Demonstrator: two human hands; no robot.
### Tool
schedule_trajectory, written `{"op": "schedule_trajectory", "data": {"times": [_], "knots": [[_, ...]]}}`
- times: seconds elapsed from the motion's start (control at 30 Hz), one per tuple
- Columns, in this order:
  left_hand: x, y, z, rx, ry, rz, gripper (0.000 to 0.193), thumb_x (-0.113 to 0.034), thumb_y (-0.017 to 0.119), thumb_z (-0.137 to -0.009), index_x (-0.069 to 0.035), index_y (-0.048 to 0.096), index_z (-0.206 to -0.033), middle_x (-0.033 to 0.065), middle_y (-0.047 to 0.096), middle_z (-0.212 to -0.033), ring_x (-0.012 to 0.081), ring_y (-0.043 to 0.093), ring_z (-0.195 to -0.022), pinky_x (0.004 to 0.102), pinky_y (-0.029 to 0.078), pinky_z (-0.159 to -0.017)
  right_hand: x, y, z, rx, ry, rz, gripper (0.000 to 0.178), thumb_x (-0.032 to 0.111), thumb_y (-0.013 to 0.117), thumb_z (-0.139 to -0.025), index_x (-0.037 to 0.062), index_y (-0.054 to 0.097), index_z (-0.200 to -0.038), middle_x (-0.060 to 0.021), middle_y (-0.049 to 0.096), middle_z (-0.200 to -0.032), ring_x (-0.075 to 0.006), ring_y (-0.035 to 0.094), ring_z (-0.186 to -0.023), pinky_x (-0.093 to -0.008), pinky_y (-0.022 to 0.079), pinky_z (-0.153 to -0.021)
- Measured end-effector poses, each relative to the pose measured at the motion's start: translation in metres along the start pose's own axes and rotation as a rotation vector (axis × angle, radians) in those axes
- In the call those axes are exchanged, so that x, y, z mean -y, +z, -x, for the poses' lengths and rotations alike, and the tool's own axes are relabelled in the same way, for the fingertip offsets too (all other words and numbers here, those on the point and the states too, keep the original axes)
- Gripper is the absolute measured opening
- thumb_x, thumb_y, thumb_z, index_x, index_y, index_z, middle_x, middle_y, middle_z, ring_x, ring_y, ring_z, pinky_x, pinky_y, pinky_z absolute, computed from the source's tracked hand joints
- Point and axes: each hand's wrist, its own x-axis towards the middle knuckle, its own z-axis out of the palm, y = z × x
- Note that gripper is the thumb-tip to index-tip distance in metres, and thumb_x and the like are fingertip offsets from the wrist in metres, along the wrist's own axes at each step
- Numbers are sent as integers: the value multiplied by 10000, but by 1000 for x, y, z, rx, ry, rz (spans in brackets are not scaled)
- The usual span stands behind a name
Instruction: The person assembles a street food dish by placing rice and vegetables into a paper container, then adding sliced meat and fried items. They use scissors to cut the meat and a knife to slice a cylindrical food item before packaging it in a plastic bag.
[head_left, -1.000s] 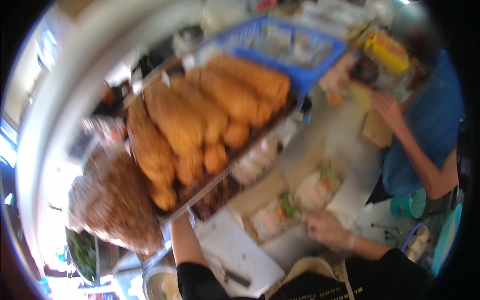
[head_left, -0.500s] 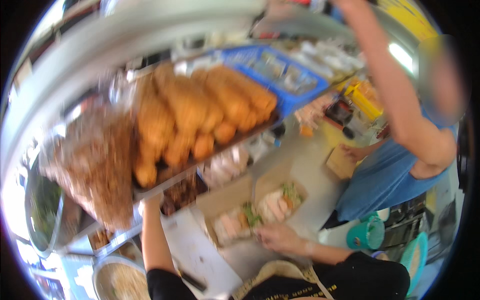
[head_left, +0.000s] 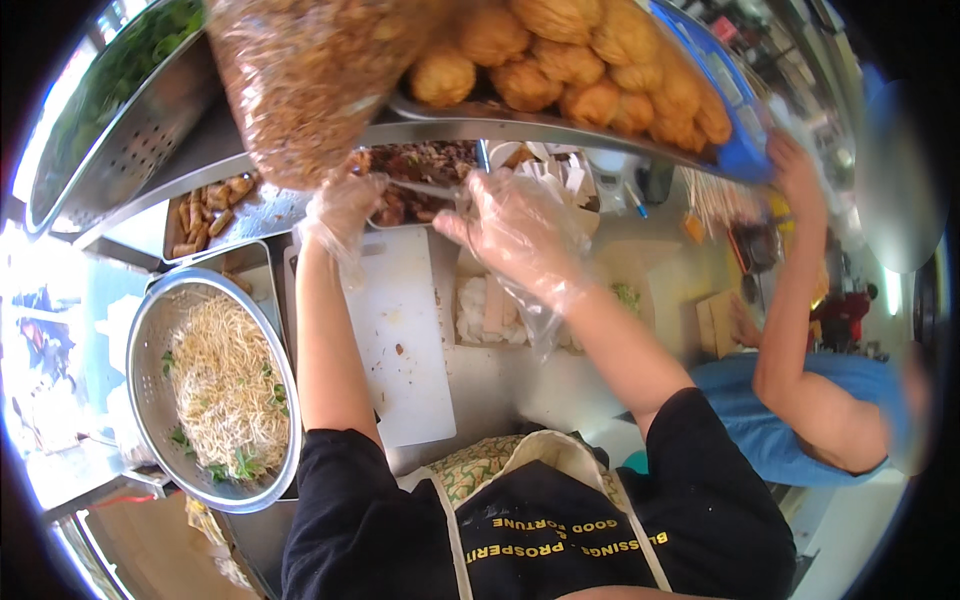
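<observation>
My left hand (head_left: 342, 215), in a clear plastic glove, is at the near edge of a tray of dark chopped meat (head_left: 420, 165). Its fingers are bent together; what they hold, if anything, I cannot make out. Also gloved, my right hand (head_left: 515, 230) hovers just right of that tray, thumb and forefinger apart. A thin pale strip, of unclear kind, runs between the hands. Partly beneath my right arm is a brown takeaway box (head_left: 463, 335) with white food and pale slices. Greens (head_left: 627, 295) show in a second box beyond the arm.
A white cutting board (head_left: 405, 340) lies below my hands. At left stands a colander of bean sprouts (head_left: 235, 390). Overhead, a shelf holds a bag of brown flakes (head_left: 300, 90) and fried dough pieces (head_left: 570, 60). A co-worker in blue (head_left: 800, 410) stands at right.
The view has swung round, bringing the colander fully in. My right hand has left the takeaway boxes and come up beside the meat tray. My left hand stays near that tray.
</observation>
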Motion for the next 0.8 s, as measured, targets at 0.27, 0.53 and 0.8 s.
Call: {"op": "schedule_trajectory", "data": {"times": [0.27,0.53,0.8], "knots": [[-66,34,13,-308,-596,906,452,-30,726,-906,-17,549,-1321,39,678,-1080,129,660,-951,209,540,-734,-22,3,-74,275,-146,83,592,598,584,-934,55,608,-1168,-220,675,-1083,-412,652,-997,-490,525,-838],[4,51,-5,-205,240,-296,292,-27,641,-979,-21,571,-1262,47,660,-1080,102,662,-925,175,589,-725,-41,26,-87,283,-200,-32,537,481,599,-975,13,554,-1236,-281,654,-1092,-489,613,-1023,-522,493,-855],[-29,68,-11,-442,-588,986,156,-43,652,-978,-19,649,-1132,19,650,-1045,84,637,-921,157,584,-745,-49,37,-89,337,-137,-32,496,442,599,-987,-21,567,-1160,-266,669,-1067,-484,610,-1021,-517,483,-842]]}}
